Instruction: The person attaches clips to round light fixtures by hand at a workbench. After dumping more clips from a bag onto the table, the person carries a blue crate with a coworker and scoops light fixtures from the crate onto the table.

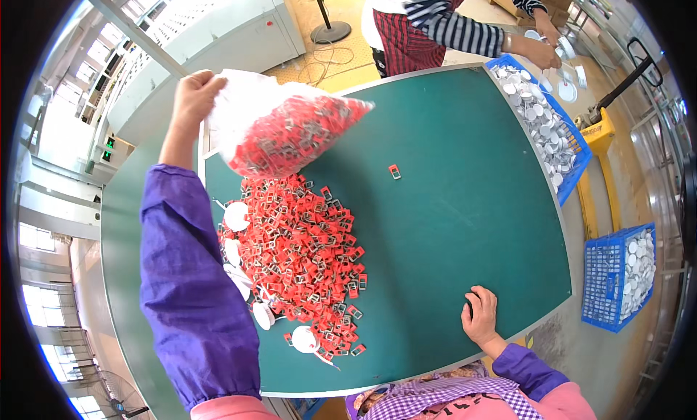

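My left hand [194, 99] is closed on the gathered neck of a clear plastic bag [290, 133], raised over the far left of the table. Small red pieces with metal-looking frames fill the bag's lower part. Beneath it spreads a big heap of the same red pieces [301, 253]. White round discs with short leads, one of them a white disc [306, 339], lie along the heap's left and near edges. My right hand [481, 317] rests on the table at the near right, fingers curled around something dark that I cannot make out.
One loose red piece [394, 172] lies on the green tabletop [450, 224]. A blue crate [573, 140] of white discs stands at the right edge, another blue crate [604, 282] lower down. Across the table, a co-worker in striped sleeves [465, 34] handles white discs.
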`<act>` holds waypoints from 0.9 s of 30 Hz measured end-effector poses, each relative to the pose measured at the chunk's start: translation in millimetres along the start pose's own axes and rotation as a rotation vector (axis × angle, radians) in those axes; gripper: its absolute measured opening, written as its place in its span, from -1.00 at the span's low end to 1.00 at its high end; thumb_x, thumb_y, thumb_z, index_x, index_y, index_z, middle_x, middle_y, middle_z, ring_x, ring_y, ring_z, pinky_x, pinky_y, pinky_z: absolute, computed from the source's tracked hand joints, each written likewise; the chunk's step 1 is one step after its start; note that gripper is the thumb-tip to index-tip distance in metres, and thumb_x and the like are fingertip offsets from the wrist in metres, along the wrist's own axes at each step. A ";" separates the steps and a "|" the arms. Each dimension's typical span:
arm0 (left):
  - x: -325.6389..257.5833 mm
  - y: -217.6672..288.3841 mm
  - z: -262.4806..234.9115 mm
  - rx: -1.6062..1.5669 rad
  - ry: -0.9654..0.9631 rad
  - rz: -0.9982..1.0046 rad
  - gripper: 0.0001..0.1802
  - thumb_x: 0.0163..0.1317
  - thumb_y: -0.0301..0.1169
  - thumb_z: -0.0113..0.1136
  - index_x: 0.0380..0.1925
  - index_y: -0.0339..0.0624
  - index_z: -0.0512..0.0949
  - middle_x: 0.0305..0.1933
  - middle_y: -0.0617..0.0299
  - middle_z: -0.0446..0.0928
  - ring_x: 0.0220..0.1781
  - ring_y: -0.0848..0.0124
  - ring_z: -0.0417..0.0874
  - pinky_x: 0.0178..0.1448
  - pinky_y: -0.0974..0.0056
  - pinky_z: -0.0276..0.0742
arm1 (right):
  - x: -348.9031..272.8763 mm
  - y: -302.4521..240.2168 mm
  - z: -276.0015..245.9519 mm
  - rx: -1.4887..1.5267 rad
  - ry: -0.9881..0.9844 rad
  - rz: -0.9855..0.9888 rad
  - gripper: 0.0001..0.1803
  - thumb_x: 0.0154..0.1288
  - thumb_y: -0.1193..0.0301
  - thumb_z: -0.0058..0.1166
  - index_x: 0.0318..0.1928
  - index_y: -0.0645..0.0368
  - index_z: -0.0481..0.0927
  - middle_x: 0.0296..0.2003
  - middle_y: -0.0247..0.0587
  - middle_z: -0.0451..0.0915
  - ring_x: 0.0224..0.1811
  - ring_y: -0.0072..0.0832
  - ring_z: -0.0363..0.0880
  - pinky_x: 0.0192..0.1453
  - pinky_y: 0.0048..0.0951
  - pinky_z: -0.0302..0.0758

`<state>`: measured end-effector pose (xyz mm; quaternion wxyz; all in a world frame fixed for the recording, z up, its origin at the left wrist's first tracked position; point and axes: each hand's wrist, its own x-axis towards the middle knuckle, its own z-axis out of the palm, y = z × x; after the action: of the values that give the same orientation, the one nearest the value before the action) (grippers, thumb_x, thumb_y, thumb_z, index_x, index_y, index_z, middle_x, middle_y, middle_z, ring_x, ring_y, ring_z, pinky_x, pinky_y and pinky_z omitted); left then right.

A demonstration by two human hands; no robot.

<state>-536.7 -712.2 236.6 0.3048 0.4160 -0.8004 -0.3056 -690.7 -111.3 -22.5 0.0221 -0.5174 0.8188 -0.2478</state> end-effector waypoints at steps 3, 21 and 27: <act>13.8 -13.8 -30.5 -0.003 0.163 -0.030 -0.83 0.15 -0.35 0.22 -0.52 -0.21 0.57 -0.63 0.50 0.36 -0.64 0.71 0.26 -0.57 0.47 0.14 | -0.4 0.7 0.5 -0.028 -0.017 0.002 -0.65 0.03 0.52 0.08 -0.09 0.20 0.46 0.00 -0.04 0.40 0.03 -0.09 0.37 0.10 -0.11 0.31; -18.4 -260.7 -69.9 0.560 0.384 -0.077 -0.54 0.16 -0.15 0.11 -0.64 -0.37 0.36 -0.69 0.11 0.26 -0.57 0.45 0.23 -0.39 0.20 0.30 | 4.4 2.4 -3.0 -0.075 -0.036 0.036 -0.64 0.01 0.51 0.11 -0.10 0.16 0.47 -0.03 -0.11 0.42 0.02 -0.16 0.39 0.08 -0.16 0.35; -32.7 -261.0 -11.2 0.685 0.000 0.082 -0.58 0.20 -0.15 0.13 -0.48 -0.41 0.54 -0.51 -0.19 0.49 -0.39 -0.06 0.56 -0.24 0.01 0.44 | 0.4 8.5 -10.4 0.013 -0.018 0.049 -0.68 0.03 0.50 0.14 -0.14 0.14 0.49 -0.04 -0.16 0.43 0.02 -0.22 0.44 0.09 -0.19 0.36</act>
<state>-387.9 -808.9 42.1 0.1592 0.4617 -0.8726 -0.0065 -701.0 -104.8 -16.9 0.0389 -0.4990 0.8294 -0.2481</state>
